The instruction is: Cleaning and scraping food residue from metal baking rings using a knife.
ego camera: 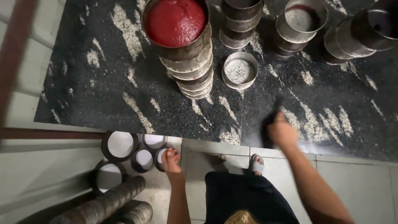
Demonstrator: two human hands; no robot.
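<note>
Nearest, below the counter's front edge: left hand (171, 159) lowered to a cluster of round tins (137, 151) standing on the floor (356, 182), fingers closed on the rim of the rightmost one (160, 157). These tins look lined with white discs and hold no filling. Beside them, at the floor's lower left, long stacks of nested tins (103, 205) lie on their sides, also unfilled.

Right hand (282, 132) raised at the counter's front edge, closed around a dark handle, probably a brush (271, 120). It is motion-blurred, so I cannot tell the tool for certain.

On the black speckled counter (103, 83): a single empty tin (240, 70) stands alone near the middle, bare metal bottom showing. Just left of it, a tall stack of tins (188, 62), the top one (176, 23) filled level with red batter. At the far edge, more stacks of empty tins (240, 20), another open tin (302, 18) on a short stack, and a leaning row (356, 35) toward the far right corner.

Judgement: early going. One tin visibly filled; the many on counter and floor await lining or filling.
</note>
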